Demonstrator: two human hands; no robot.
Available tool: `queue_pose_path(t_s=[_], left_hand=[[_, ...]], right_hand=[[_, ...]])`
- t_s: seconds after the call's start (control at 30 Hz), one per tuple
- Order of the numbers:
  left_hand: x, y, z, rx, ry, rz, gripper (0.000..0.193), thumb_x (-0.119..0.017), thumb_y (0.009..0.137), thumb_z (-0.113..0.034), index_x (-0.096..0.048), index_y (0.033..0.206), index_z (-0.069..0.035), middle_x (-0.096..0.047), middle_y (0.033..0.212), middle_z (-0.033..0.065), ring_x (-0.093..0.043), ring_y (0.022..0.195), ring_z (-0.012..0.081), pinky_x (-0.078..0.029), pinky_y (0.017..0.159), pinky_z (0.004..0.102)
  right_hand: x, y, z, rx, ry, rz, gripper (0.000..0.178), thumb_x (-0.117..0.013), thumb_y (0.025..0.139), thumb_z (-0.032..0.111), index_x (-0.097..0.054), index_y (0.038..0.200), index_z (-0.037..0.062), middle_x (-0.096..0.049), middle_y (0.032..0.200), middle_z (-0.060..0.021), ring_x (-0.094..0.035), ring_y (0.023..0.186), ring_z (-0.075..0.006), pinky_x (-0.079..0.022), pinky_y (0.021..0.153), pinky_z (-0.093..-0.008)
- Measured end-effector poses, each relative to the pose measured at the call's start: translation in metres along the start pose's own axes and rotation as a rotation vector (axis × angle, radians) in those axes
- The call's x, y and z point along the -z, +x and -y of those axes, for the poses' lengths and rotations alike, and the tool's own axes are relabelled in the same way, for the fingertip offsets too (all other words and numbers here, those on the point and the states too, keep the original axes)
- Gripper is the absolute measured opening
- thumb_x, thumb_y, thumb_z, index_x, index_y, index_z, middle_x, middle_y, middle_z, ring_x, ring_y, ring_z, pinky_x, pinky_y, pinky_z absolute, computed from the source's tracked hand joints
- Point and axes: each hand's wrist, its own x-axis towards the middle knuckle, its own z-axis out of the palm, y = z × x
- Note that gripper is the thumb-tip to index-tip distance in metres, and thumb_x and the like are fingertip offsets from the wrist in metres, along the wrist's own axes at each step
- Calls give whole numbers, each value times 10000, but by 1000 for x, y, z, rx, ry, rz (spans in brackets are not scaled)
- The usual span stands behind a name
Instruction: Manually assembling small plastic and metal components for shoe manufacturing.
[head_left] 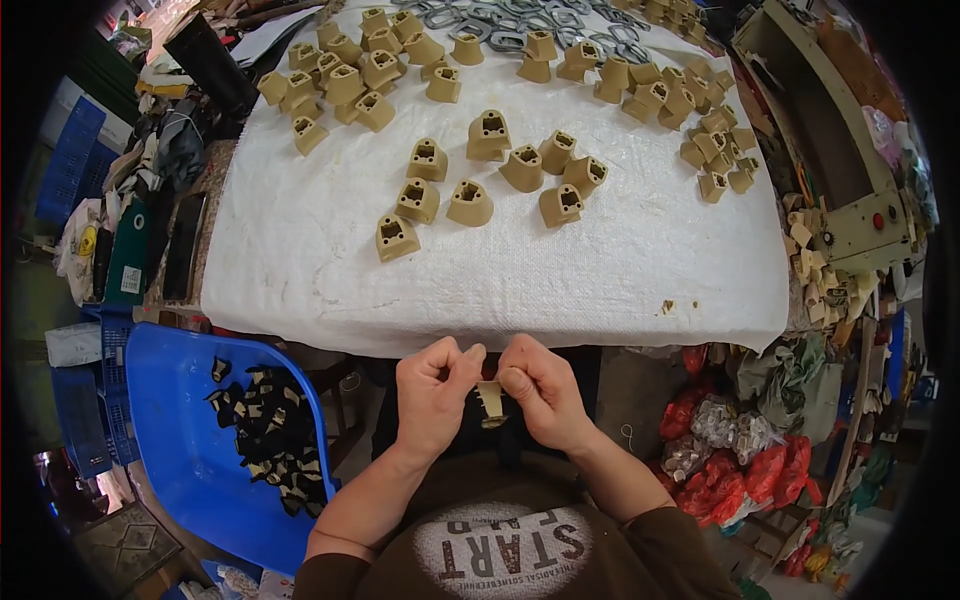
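Note:
Just in front of the table's near edge, both my hands are closed and held close together at chest height. A small beige piece with a notched side (491, 402) hangs between them, against my dark clothing. The right hand (541, 392) has its thumb pressed on its curled fingers, right by the top of that piece. My left hand (436, 390) is pinched shut on the other side; what lies within its fingers is hidden. Beyond the hands, several hollow tan tapered blocks (468, 204) stand apart on the white woven sheet (330, 250).
More tan blocks cluster at the table's far left (345, 85) and right (720, 140); grey metal rings (520, 18) lie at the back. A blue tub (180, 440) holding black-and-tan pieces (265, 430) sits left. Red plastic bags (715, 488) pile up on the right.

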Motion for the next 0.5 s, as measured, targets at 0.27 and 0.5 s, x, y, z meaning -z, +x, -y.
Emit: queue_pose_path(t_s=[0.27, 0.5], left_hand=[[-9, -12, -17, -131, 136, 172, 483, -701, 813, -182, -442, 1185, -15, -531, 1015, 37, -518, 909, 102, -440, 801, 249], [5, -11, -19, -40, -147, 217, 583, -759, 767, -297, -467, 1167, 11, -565, 986, 65, -588, 852, 140, -484, 759, 271]], right_hand=[[7, 4, 4, -66, 44, -105, 148, -544, 928, 129, -594, 934, -10, -522, 770, -42, -484, 632, -105, -405, 577, -242], [31, 6, 14, -233, 380, 130, 179, -613, 877, 39, -576, 1045, -8, -586, 870, -26, -566, 725, -77, -473, 633, -213]])
